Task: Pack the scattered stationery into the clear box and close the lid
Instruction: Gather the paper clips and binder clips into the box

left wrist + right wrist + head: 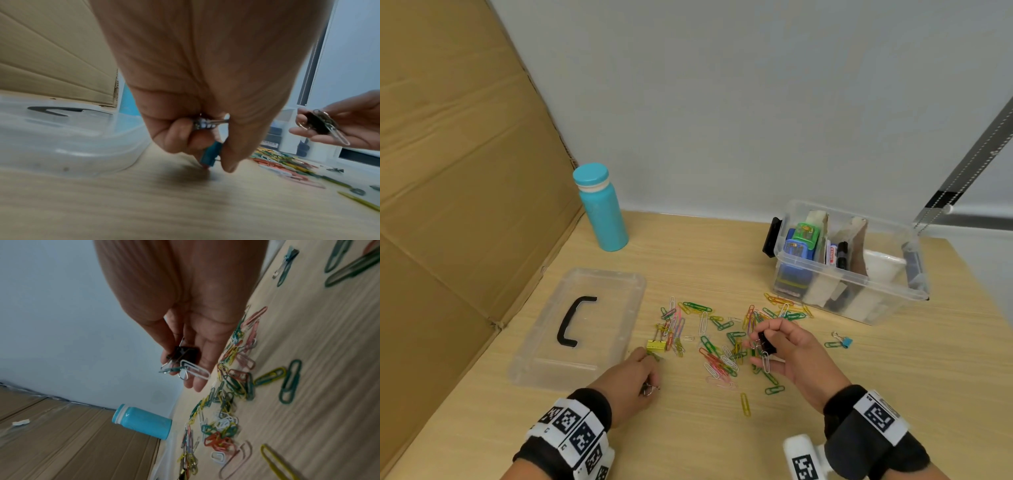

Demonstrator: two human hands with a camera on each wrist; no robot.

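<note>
Many coloured paper clips (719, 356) lie scattered on the wooden table. My left hand (650, 358) is low over the table by the lid, pinching a small teal binder clip (210, 155) at its fingertips. Another clip's silver wire handles (207, 124) show in its curled fingers. My right hand (760, 342) hovers palm up above the clips, holding a black binder clip (767, 344) and a white paper clip (195, 369). The clear box (887, 305) stands open at the back right, with stationery inside. Its lid (599, 342) lies flat at the left.
A yellow binder clip (656, 346) lies just beyond my left hand, and a blue one (846, 341) sits right of my right hand. A teal bottle (601, 207) stands at the back left. A cardboard sheet (448, 205) walls the left side.
</note>
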